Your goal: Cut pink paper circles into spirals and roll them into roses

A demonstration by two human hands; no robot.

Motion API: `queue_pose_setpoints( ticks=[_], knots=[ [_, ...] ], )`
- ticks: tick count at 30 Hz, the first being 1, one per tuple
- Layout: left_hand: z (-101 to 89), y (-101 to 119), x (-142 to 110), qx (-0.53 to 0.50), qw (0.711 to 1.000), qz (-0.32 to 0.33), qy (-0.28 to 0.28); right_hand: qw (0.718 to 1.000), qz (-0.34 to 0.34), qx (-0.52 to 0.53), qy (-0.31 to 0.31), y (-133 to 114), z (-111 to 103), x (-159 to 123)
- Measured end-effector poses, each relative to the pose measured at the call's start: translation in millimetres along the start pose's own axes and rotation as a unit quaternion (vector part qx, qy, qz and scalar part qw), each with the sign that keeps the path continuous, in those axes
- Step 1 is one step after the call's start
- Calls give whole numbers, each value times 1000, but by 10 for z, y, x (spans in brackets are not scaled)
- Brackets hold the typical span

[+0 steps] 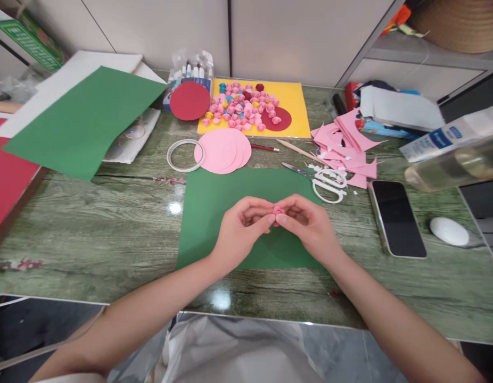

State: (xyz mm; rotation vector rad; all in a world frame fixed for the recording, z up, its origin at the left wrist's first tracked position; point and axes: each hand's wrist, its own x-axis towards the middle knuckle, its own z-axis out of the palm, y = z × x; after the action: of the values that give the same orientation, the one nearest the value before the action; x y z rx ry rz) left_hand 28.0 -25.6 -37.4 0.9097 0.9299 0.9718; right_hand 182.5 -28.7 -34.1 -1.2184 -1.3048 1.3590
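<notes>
My left hand (240,229) and my right hand (306,223) meet above a green paper sheet (214,213) near the table's front edge. Both hands pinch a small pink rolled paper flower (278,210) between their fingertips. Farther back lies a stack of pink paper circles (222,150). Behind it a yellow sheet (294,114) carries a heap of several small paper roses (242,106), mostly pink.
White-handled scissors (328,183) and pink paper scraps (346,146) lie right of centre. A phone (396,217) and a white mouse (449,231) sit at the right. A tape ring (186,155), a red paper disc (189,100) and a large green sheet (82,119) are at the left.
</notes>
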Motion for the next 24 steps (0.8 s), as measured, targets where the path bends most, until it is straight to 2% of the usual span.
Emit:
queue_pose_setpoints(
  ticks=[5,10,15,19,24],
  knots=[
    [-3,-15,21,-22,1000,-6,-5,1000,10,10,-7,-21,0,18],
    [-11,-3,45,-71,996,-52,8,997,39,6,-62,-9,-135,83],
    [-15,17,40,-120,989,-87,4,996,-21,-29,83,33,-319,198],
    [-22,6,45,-141,985,-100,4,986,-54,-110,115,-11,-451,363],
    [-27,-7,56,-137,985,-101,15,935,-84,-300,171,0,-773,762]
  ],
)
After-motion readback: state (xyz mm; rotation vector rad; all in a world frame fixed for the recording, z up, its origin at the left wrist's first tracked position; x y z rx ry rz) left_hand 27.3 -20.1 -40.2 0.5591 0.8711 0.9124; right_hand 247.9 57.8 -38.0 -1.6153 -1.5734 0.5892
